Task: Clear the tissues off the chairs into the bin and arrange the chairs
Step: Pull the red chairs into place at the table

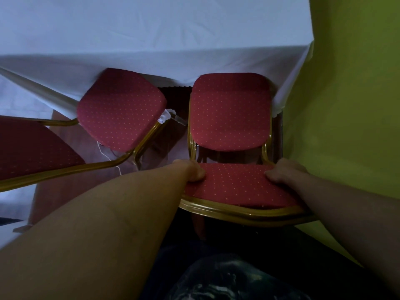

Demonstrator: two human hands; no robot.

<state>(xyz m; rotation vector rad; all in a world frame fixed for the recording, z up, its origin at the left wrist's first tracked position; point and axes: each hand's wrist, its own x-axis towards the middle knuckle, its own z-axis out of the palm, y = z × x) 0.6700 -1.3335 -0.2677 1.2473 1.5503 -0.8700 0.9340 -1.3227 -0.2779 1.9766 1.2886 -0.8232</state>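
Directly below me stands a red dotted chair with a gold frame; its seat (230, 113) is tucked partly under the white tablecloth (151, 35). My left hand (193, 171) grips the left end of its backrest (236, 185) and my right hand (285, 172) grips the right end. A second red chair (121, 107) stands to the left, turned at an angle, its seat front under the cloth. A crumpled white tissue (163, 118) sits at that chair's right edge. No bin is visible.
A green wall (350, 105) runs close along the right side of the chair I hold. The backrest of the angled chair (32, 148) reaches the left edge of the view. The tablecloth hangs down over both seats.
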